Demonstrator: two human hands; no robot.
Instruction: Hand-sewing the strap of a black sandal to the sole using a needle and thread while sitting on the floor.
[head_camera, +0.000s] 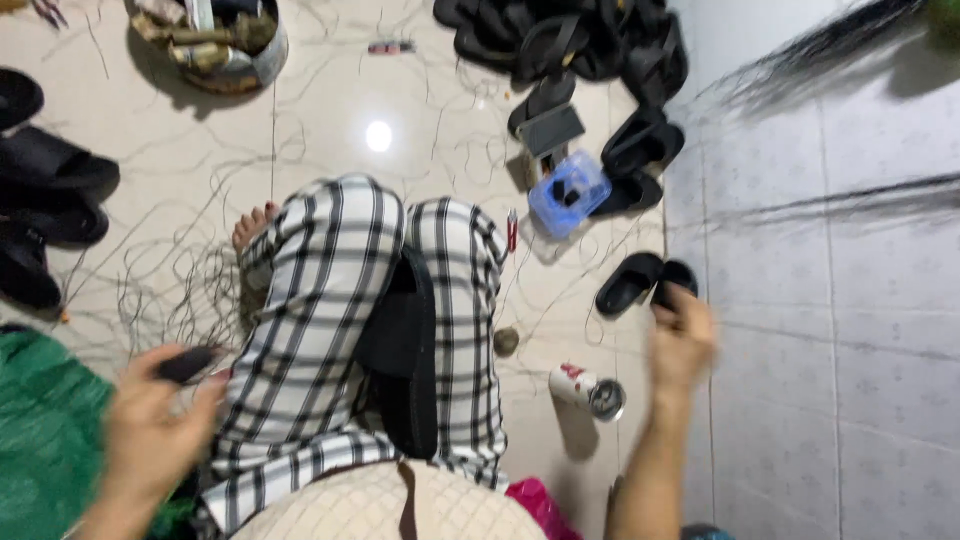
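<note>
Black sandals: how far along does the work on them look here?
Done: cannot tell; many black sandals lie piled. In hand: one sandal rests between the knees, the left hand holds a dark tool, the right hand touches a sandal. Left: several more at the left edge.

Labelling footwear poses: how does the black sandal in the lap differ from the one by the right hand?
The lap sandal rests lengthwise between the checked legs, untouched; the floor sandal lies on the tile at the right hand. The lap sandal looks larger, being nearer the camera. The floor sandal shows its open strap; the lap one's strap is unclear. Both are black slip-ons.
</note>
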